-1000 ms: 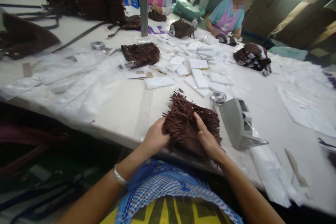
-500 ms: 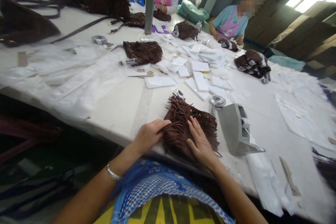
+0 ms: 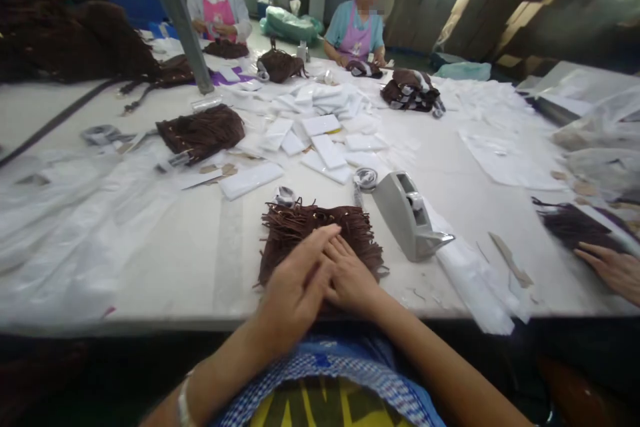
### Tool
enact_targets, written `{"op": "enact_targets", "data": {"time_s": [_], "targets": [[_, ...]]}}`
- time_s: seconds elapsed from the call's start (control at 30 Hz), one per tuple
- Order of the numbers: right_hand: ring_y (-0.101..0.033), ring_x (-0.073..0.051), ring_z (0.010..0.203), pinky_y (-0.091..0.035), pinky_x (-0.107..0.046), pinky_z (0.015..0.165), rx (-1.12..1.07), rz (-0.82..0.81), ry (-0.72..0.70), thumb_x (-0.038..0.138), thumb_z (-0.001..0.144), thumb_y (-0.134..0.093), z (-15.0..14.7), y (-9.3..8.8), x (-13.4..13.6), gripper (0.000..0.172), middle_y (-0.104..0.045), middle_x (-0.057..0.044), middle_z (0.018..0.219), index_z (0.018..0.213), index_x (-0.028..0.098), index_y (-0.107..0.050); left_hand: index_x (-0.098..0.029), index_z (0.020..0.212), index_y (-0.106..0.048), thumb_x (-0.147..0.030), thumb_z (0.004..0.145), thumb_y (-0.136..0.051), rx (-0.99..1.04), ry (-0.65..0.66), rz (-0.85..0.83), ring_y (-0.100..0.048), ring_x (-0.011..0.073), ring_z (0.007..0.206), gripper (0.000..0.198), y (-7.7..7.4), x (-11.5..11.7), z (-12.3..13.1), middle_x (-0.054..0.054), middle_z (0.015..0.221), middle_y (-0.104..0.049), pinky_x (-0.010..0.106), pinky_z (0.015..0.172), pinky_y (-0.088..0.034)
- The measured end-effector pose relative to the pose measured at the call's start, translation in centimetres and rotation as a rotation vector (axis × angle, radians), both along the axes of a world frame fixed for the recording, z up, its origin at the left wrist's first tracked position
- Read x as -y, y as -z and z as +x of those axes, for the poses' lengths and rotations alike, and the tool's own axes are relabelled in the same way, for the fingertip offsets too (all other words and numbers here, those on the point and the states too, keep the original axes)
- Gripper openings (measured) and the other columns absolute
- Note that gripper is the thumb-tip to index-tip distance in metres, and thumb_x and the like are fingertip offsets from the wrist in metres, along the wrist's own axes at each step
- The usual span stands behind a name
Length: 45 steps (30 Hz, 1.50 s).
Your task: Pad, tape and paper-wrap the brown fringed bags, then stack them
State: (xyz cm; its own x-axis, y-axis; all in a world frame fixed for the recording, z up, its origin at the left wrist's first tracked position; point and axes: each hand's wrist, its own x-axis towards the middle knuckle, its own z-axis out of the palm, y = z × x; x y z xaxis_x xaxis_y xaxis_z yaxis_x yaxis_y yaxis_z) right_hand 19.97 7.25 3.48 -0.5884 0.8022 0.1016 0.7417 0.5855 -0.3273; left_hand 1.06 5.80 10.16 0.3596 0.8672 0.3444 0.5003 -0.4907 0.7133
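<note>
A dark brown fringed bag (image 3: 285, 230) lies flat at the table's near edge, its strands spread to both sides and small metal bits along its top. My left hand (image 3: 300, 280) is over the middle of it, fingers stretched out and slightly blurred, overlapping the right hand. Flat on the bag rests my right hand (image 3: 353, 280), its fingers extended and partly covered by the left. Neither hand grips anything. Just beyond the bag sit a wrapped ring-like piece (image 3: 285, 196) and a coiled wrapped strap (image 3: 365, 179). Right of it stands a grey tape dispenser (image 3: 400, 213).
White packets (image 3: 327, 150) are heaped mid-table. Another fringed bag (image 3: 203, 132) lies left, near clear plastic bags (image 3: 90, 233). Two co-workers are across the table. At right, another person's hand (image 3: 613, 270) touches a dark fringed piece (image 3: 575, 227). A metal post (image 3: 183, 20) rises at back left.
My left hand has moved from the bag's left fringe to over its middle, across my right hand. The fringe that lay over the bag's front now spreads leftward. The view has turned right.
</note>
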Motion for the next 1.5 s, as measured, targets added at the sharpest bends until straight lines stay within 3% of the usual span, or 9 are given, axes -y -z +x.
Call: {"op": "enact_targets", "data": {"time_s": [0.13,0.27,0.43,0.57,0.7,0.87,1.0,1.13,1.5], "targets": [[-0.016,-0.029,0.150,-0.020,-0.051,0.122,-0.066,-0.011,0.089,0.034,0.085,-0.062,0.1,-0.1,0.5,0.079,-0.025,-0.013,0.161,0.154,0.016,-0.030,-0.019,0.151,-0.033,-0.046,0.096,-0.049,-0.311,0.058,0.053,-0.028,0.0323,0.146,0.064,4.7,-2.2,3.9,0.015,0.158,-0.033,0.056,0.115,-0.033],[-0.017,-0.031,0.150,-0.025,-0.054,0.119,-0.133,-0.022,0.145,0.047,0.090,-0.060,0.9,-0.6,0.9,0.059,-0.022,-0.010,0.162,0.143,0.024,-0.051,-0.018,0.149,-0.040,-0.049,0.095,-0.050,-0.582,-0.137,0.071,-0.031,0.0346,0.145,0.063,7.8,-2.6,0.1,0.016,0.158,-0.032,0.058,0.113,-0.033],[-0.026,-0.032,0.147,-0.030,-0.056,0.115,-0.232,0.063,0.106,0.048,0.091,-0.060,1.6,-0.5,1.1,0.040,-0.034,-0.007,0.158,0.127,0.030,-0.065,-0.016,0.136,-0.054,-0.037,0.095,-0.052,-0.690,-0.242,0.119,-0.049,0.0364,0.133,0.046,5.1,-1.5,-3.9,0.016,0.145,-0.052,0.063,0.107,-0.038],[-0.055,-0.023,0.120,-0.040,-0.046,0.108,-0.348,0.168,0.027,0.039,0.095,-0.059,1.3,0.3,1.5,0.027,-0.069,-0.003,0.119,0.117,0.030,-0.070,-0.020,0.124,-0.062,-0.024,0.097,-0.047,-0.470,-0.198,0.239,-0.056,0.0275,0.127,0.032,1.8,-3.3,-1.3,0.011,0.137,-0.060,0.051,0.111,-0.039],[-0.062,-0.018,0.094,-0.051,-0.034,0.083,-0.402,0.158,-0.049,0.031,0.097,-0.056,1.1,0.9,1.7,0.023,-0.073,-0.002,0.104,0.115,0.028,-0.070,-0.023,0.146,-0.042,-0.026,0.098,-0.044,-0.438,0.149,0.203,-0.042,0.0224,0.140,0.048,2.8,-6.8,2.2,0.010,0.150,-0.048,0.044,0.114,-0.036],[-0.062,-0.016,0.088,-0.051,-0.030,0.077,-0.410,0.115,-0.020,0.034,0.097,-0.055,1.3,0.8,1.5,0.023,-0.072,-0.004,0.103,0.113,0.028,-0.071,-0.019,0.148,-0.040,-0.045,0.096,-0.048,-0.757,-0.177,0.131,-0.038,0.0349,0.141,0.059,5.4,-9.1,-2.2,0.019,0.151,-0.043,0.063,0.110,-0.031],[-0.061,-0.016,0.087,-0.050,-0.030,0.076,-0.435,0.123,-0.014,0.034,0.096,-0.058,1.3,0.8,1.5,0.022,-0.071,-0.003,0.104,0.112,0.028,-0.071,-0.016,0.129,-0.060,-0.037,0.097,-0.044,-0.783,-0.364,0.117,-0.059,0.0360,0.121,0.042,2.8,-8.6,-5.3,0.019,0.132,-0.063,0.056,0.098,-0.046],[-0.061,-0.016,0.087,-0.050,-0.032,0.076,-0.430,0.123,-0.027,0.032,0.095,-0.059,1.3,1.1,1.3,0.021,-0.071,-0.003,0.103,0.112,0.030,-0.071,-0.022,0.129,-0.059,-0.028,0.098,-0.045,-0.427,-0.133,0.148,-0.063,0.0235,0.118,0.035,0.7,-8.1,-1.1,0.009,0.130,-0.066,0.040,0.102,-0.049],[-0.067,-0.014,0.101,-0.053,-0.026,0.092,-0.589,-0.206,0.064,0.015,0.098,-0.046,2.6,-4.5,-1.7,0.030,-0.074,-0.002,0.109,0.115,0.023,-0.070,-0.018,0.106,-0.064,-0.022,0.097,-0.043,-0.109,-0.114,-0.111,-0.070,0.0181,0.085,0.023,6.3,-8.4,1.3,0.006,0.095,-0.072,0.032,0.081,-0.057]]}}
